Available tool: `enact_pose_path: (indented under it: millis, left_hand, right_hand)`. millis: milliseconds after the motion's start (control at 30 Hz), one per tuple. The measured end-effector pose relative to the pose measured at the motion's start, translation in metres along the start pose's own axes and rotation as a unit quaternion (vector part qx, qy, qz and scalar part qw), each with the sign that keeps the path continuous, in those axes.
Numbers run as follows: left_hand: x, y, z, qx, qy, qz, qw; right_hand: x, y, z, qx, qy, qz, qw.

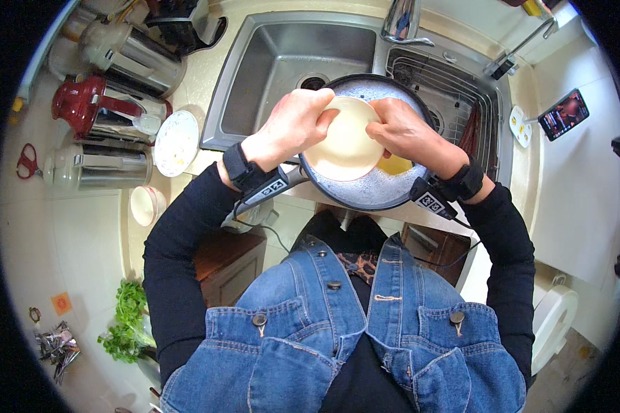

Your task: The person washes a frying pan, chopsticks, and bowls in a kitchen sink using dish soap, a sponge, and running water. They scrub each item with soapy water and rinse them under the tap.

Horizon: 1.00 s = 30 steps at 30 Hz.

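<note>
A pale cream bowl [344,148] is gripped at its far rim between my two hands. My left hand [293,122] has its thumb and fingers closed on the left side of the rim, and my right hand [408,134] holds the right side. Below the bowl is a dark-rimmed frying pan [362,207] full of foamy, whitish water. Its handle [265,191] points to the lower left. Something yellow [396,165] shows in the foam beneath my right hand, too covered to name.
Behind the pan stands a double steel sink [258,69] with a faucet [403,24] and a wire rack [489,89]. To the left are a plate [176,143], a small bowl [147,205] and several canisters. A lit phone [563,115] rests at the right; leafy greens [127,323] lie lower left.
</note>
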<state>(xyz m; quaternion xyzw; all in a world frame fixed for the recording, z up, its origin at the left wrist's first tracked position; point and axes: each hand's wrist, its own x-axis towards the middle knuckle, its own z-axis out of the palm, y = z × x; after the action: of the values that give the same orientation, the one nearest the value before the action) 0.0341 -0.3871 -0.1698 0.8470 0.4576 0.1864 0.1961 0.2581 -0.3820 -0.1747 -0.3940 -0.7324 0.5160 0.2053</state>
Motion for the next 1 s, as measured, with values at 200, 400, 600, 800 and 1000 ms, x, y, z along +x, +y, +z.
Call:
enact_pose_path:
  millis: [200, 400, 600, 800, 1000]
  left_hand:
    - [-0.006, -0.002, -0.017, -0.212, -0.094, 0.018, 0.972]
    - [0.013, 0.017, -0.028, -0.087, -0.177, 0.001, 0.980]
    - [0.017, 0.022, -0.025, -0.065, -0.197, -0.001, 0.978]
    - [0.004, 0.020, -0.030, -0.168, -0.168, 0.003, 0.971]
    - [0.019, 0.027, -0.023, -0.107, -0.177, 0.013, 0.978]
  right_hand:
    - [-0.004, -0.007, -0.010, 0.135, -0.123, 0.062, 0.981]
    - [-0.012, -0.012, -0.005, 0.150, -0.110, -0.005, 0.983]
    - [-0.013, -0.008, -0.007, 0.139, -0.109, 0.032, 0.984]
    - [-0.013, -0.005, -0.017, 0.116, -0.136, 0.016, 0.984]
    - [-0.012, -0.010, -0.014, 0.136, -0.153, -0.011, 0.979]
